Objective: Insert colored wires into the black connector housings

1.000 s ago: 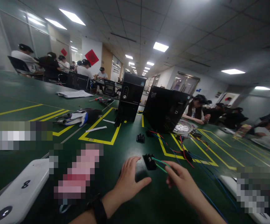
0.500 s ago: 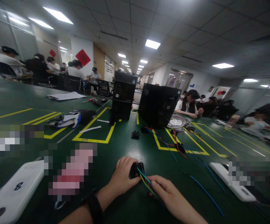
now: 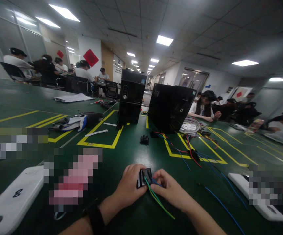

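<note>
My left hand (image 3: 131,182), a dark band at its wrist, grips a small black plastic socket-like part (image 3: 145,176) just above the green table. A green-yellow wire (image 3: 159,200) comes out of this part and hangs down to the right. On the other side, my right hand (image 3: 168,187) has its fingers closed on a short blue wire (image 3: 154,180) right beside the part. Whether that wire's end sits inside the part, I cannot make out. Farther up the table lies another black plastic part (image 3: 144,140).
Two black computer cases (image 3: 132,98) stand at the back. Red and blue wires (image 3: 187,153) spread on the right, with a loose blue wire (image 3: 223,209) nearer. White devices (image 3: 14,199) lie at both sides. Gloves (image 3: 77,121) rest at left. Other people sit around the room.
My right hand has moved up to the black part and now pinches the blue wire. The green-yellow wire, earlier at its fingers, now hangs free. The view has shifted slightly.
</note>
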Motion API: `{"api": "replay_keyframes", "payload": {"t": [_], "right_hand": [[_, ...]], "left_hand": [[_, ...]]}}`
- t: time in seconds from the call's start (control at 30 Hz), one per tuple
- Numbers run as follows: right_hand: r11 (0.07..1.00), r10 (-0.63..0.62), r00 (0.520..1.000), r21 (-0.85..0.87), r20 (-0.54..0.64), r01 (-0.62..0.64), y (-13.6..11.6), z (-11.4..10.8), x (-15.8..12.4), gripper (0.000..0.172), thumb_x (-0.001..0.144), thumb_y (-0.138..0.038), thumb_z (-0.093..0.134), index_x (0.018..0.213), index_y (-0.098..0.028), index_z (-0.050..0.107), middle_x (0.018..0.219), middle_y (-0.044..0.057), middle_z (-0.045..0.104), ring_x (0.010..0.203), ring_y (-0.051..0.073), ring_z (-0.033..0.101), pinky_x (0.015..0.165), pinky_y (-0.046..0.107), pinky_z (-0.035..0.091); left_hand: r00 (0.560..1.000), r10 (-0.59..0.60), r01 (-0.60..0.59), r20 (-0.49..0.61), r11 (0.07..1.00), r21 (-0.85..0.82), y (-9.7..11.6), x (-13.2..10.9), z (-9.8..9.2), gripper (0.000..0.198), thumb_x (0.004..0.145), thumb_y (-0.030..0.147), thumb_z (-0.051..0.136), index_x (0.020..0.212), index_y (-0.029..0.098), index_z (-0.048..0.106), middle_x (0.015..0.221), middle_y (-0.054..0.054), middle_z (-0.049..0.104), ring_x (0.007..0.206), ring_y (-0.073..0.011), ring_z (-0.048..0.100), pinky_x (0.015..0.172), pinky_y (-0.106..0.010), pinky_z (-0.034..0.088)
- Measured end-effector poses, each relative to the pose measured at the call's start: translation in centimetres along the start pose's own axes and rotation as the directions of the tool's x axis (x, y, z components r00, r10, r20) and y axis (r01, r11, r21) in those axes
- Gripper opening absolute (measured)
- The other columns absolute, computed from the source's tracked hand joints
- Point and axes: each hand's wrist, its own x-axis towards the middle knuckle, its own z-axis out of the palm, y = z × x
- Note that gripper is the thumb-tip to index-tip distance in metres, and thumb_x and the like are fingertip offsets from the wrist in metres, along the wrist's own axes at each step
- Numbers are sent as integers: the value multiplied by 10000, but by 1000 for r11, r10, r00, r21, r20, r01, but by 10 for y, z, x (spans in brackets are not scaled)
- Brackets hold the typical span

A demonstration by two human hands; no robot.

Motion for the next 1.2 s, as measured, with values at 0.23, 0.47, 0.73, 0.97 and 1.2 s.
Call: {"api": "replay_keyframes", "payload": {"t": [0.23, 0.47, 0.73, 0.97, 1.2], "right_hand": [[936, -130, 973, -348, -191, 57, -2, 8, -9, 153, 795, -267, 579, 925, -187, 582, 681, -30, 513, 637, 128, 491, 583, 233, 374], [959, -149, 943, -275, -297, 65, 1, 12, -8, 194, 816, -317, 554, 821, -159, 667, 631, -10, 579, 580, 124, 508, 546, 221, 381], [942, -169, 947, -327, -274, 74, 0, 13, -7, 199, 794, -304, 576, 792, -158, 711, 597, -5, 606, 530, 108, 493, 496, 203, 358], [891, -177, 958, -450, -227, 59, -3, -4, -10, 177, 801, -280, 571, 728, -185, 702, 556, -19, 565, 517, 114, 476, 492, 212, 308], [855, -249, 935, -511, -252, 90, -8, 3, -12, 250, 869, -298, 484, 759, -171, 669, 596, -13, 536, 569, 127, 471, 539, 228, 313]], "left_hand": [[1000, -3, 3, 11, 1000, 22, 1, 2, 0, 399, 683, 181, 597, 1071, 229, 515, 1044, -48, 585, 994, -258, 521, 900, -414, 378], [998, 31, -32, 46, 999, 39, -1, 2, 1, 380, 717, 221, 610, 1084, 235, 514, 1061, -50, 593, 1002, -259, 524, 917, -439, 370], [994, 60, -63, 87, 997, 34, -3, 0, 2, 374, 765, 205, 564, 1127, 243, 479, 1105, -66, 582, 1042, -274, 512, 980, -504, 305], [994, 42, -45, 100, 999, 25, 0, 2, -1, 376, 741, 190, 574, 1105, 239, 491, 1099, -57, 581, 1048, -267, 505, 971, -479, 313], [995, 44, -48, 93, 998, 37, 2, 2, -2, 395, 720, 176, 581, 1100, 241, 493, 1089, -52, 579, 1039, -260, 505, 958, -452, 324]]}}
